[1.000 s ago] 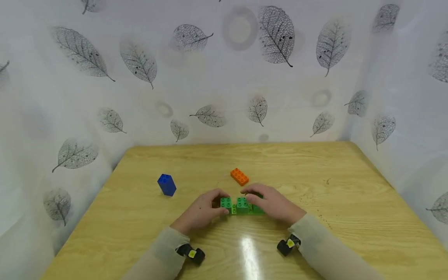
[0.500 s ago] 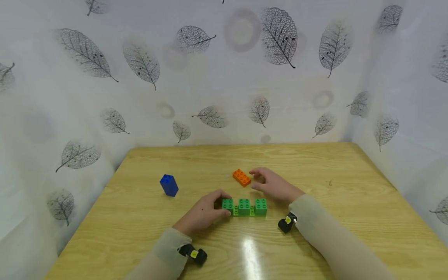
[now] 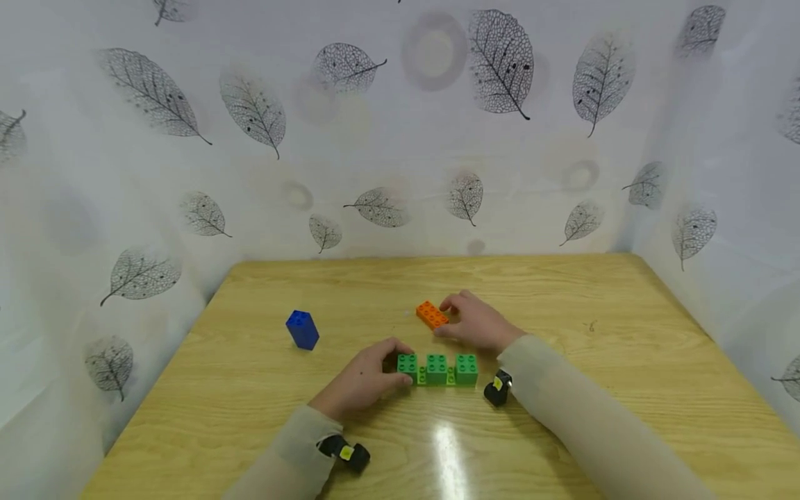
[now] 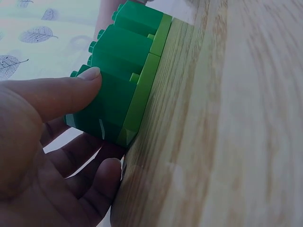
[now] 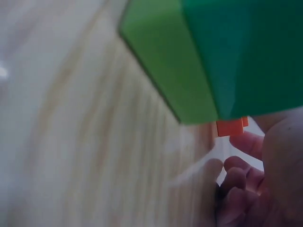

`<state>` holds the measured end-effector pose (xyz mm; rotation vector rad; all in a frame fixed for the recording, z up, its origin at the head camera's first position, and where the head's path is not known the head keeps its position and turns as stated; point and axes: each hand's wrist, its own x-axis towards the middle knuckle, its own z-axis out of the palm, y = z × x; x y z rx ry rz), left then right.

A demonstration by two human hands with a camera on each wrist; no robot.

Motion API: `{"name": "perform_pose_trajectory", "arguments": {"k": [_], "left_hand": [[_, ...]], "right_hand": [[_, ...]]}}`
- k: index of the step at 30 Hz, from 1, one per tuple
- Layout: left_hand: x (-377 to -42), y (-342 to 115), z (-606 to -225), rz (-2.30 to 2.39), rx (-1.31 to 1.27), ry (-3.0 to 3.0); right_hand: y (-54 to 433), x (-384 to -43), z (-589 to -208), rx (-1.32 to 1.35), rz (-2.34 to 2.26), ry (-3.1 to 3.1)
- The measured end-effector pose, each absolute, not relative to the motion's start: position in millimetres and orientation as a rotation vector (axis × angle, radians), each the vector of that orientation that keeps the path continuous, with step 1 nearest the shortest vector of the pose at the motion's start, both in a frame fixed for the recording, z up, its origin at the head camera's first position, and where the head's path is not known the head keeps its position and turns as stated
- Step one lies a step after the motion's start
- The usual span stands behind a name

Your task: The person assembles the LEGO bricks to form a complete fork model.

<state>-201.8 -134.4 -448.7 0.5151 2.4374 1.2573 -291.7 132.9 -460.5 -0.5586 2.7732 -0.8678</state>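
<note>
In the head view, three green bricks (image 3: 436, 369) stand in a row on a light green base (image 3: 451, 376), with gaps between them. My left hand (image 3: 364, 375) pinches the row's left end, thumb on the near face and fingers behind. The left wrist view shows the thumb (image 4: 87, 82) on the end brick and a seam in the base. Beyond the row lies an orange brick (image 3: 430, 314) with studs up. My right hand (image 3: 478, 321) reaches round its right end, thumb and fingertips on opposite sides. Whether they grip it is unclear; green bricks hide part of it in the right wrist view.
A tall blue block (image 3: 303, 330) stands upright on the left of the wooden table (image 3: 562, 298). Behind and beside the table hangs a pale cloth (image 3: 387, 153) with leaf prints. The green row lies between my right forearm and my left hand.
My right hand has left the right end of the green row, moved away over the table and come in around the orange brick. The left hand has kept its hold on the row.
</note>
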Motion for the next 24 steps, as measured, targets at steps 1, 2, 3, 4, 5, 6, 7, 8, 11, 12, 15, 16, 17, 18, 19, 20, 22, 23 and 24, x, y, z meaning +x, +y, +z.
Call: {"name": "perform_pose_trajectory", "arguments": {"k": [1, 2, 3, 4, 5, 6, 7, 8, 11, 12, 15, 16, 17, 18, 19, 20, 22, 23, 24], "left_hand": [[-201.8, -134.6, -448.9, 1.257, 0.51, 2.437], [-201.9, -134.9, -448.8, 1.26, 0.507, 2.434], [-202.1, -135.0, -449.0, 1.264, 0.506, 2.432], [-202.2, -135.0, -449.0, 1.268, 0.503, 2.428], [-202.4, -134.8, -449.3, 1.271, 0.495, 2.424], [-202.7, -134.8, -449.4, 1.273, 0.493, 2.422], [-202.6, -134.9, -449.5, 1.271, 0.488, 2.421], [-202.5, -135.0, -449.6, 1.269, 0.491, 2.42], [-202.0, -134.4, -450.1, 1.256, 0.493, 2.424], [-201.6, -134.0, -449.9, 1.249, 0.494, 2.429], [-200.4, -132.7, -450.0, 1.236, 0.503, 2.446], [-200.0, -132.1, -449.7, 1.233, 0.505, 2.451], [-199.6, -131.6, -449.2, 1.234, 0.508, 2.455], [-199.1, -131.4, -448.7, 1.236, 0.512, 2.457], [-198.7, -131.1, -448.6, 1.246, 0.507, 2.452], [-198.4, -130.9, -448.3, 1.262, 0.495, 2.44], [-197.7, -130.9, -447.2, 1.316, 0.487, 2.408], [-197.6, -130.9, -446.9, 1.341, 0.477, 2.397], [-197.4, -131.0, -446.7, 1.36, 0.462, 2.389]], "right_hand": [[132.0, -291.7, -460.1, -0.551, -0.871, 2.774], [131.3, -291.9, -459.7, -0.547, -0.869, 2.776], [131.2, -292.2, -459.3, -0.546, -0.879, 2.772], [131.3, -292.6, -458.9, -0.55, -0.879, 2.772], [131.8, -292.8, -458.4, -0.557, -0.872, 2.772], [132.7, -293.2, -457.8, -0.576, -0.866, 2.773], [134.0, -294.1, -458.3, -0.591, -0.864, 2.771], [135.3, -295.0, -459.3, -0.602, -0.87, 2.766], [140.2, -294.9, -461.6, -0.631, -0.882, 2.748], [141.6, -294.5, -462.6, -0.639, -0.885, 2.745], [143.9, -290.0, -462.3, -0.652, -0.893, 2.73], [144.4, -288.4, -462.0, -0.659, -0.889, 2.728], [145.0, -286.7, -461.6, -0.662, -0.886, 2.726], [145.4, -284.8, -461.0, -0.665, -0.882, 2.726], [145.9, -282.8, -460.6, -0.672, -0.88, 2.725], [146.4, -280.7, -460.1, -0.673, -0.882, 2.72], [147.7, -276.7, -459.6, -0.691, -0.879, 2.715], [148.3, -274.5, -459.3, -0.698, -0.88, 2.71], [149.1, -272.7, -459.6, -0.71, -0.879, 2.706]]}}
